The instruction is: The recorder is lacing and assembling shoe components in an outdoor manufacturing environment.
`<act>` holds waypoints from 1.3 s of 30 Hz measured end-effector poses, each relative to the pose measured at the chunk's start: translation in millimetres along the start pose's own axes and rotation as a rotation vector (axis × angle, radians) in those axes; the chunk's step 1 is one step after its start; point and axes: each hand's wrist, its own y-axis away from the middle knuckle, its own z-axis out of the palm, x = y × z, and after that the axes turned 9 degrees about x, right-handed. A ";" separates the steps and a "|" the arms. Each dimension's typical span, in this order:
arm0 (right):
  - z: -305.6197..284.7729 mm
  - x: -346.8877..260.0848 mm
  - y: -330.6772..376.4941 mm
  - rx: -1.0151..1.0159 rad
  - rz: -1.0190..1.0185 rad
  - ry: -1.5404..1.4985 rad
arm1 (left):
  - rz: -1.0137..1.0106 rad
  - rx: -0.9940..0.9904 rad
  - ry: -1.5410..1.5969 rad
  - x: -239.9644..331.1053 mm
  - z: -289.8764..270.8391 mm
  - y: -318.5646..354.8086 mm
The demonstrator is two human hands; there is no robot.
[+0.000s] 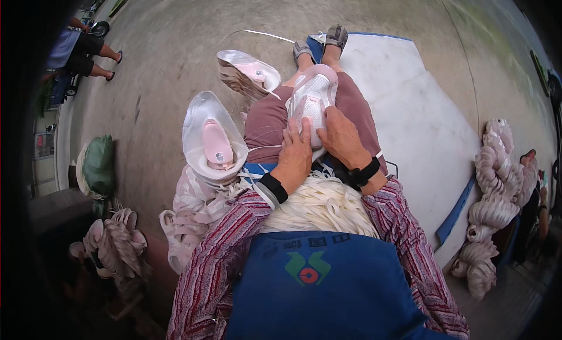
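A white and pink mesh shoe upper (pixel 313 97) rests between my thighs, its rounded toe pointing away from me. My left hand (pixel 295 151) grips its near left side, with fingers laid along the mesh. On the near right edge, my right hand (pixel 342 138) is closed on the same upper with its fingers bent. A pale lace end runs leftward beside my left hand. Cream shoelaces (pixel 322 205) lie in a thick heap across my lap, just below both wrists. What my fingertips do under the upper is hidden.
At my left stand a shoe upper with a pink insole (pixel 216 144) and another stack of uppers (pixel 252 74). A white sheet (pixel 404 106) covers ground to the right. Bundled uppers (pixel 494 182) lie at far right, a green sack (pixel 98 167) at left. People appear at both edges.
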 end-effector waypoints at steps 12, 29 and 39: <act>1.5 6.1 -0.1 0.041 -0.050 -0.020 | -0.005 -0.103 0.326 -6.3 -44.8 -11.1; -38.3 -11.7 -7.6 0.001 0.067 -0.196 | -0.285 -0.008 0.731 -49.7 -50.7 -15.7; -229.5 -109.1 26.7 0.123 -0.662 -0.732 | -0.248 -0.045 0.689 -60.0 -43.1 -22.0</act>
